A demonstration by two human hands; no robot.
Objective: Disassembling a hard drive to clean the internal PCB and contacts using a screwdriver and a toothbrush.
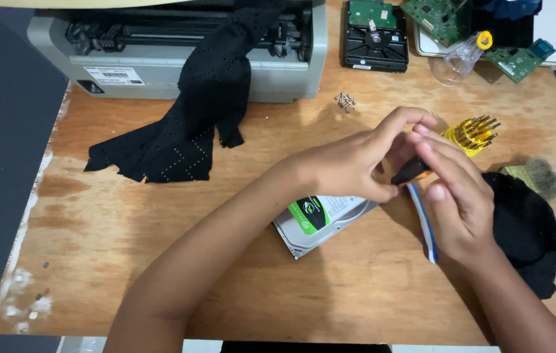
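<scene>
My left hand (356, 157) and my right hand (454, 196) meet above the wooden table (225, 274). Both pinch a small black and orange screwdriver (410, 172) between their fingers. Just beneath my left hand lies a silver hard drive (317, 222) with a green and white label, partly hidden by my wrist. A white and blue flat strip (423, 222) lies on the table under my right hand. A yellow holder of screwdriver bits (472, 134) stands just beyond my fingers.
A grey printer (160, 65) draped with black cloth (193, 124) sits at the back left. A second hard drive (376, 36), circuit boards (520, 59) and a clear plastic cap (454, 62) are at the back right. Small screws (344, 100), a brush (539, 176) and another black cloth (526, 229) lie nearby.
</scene>
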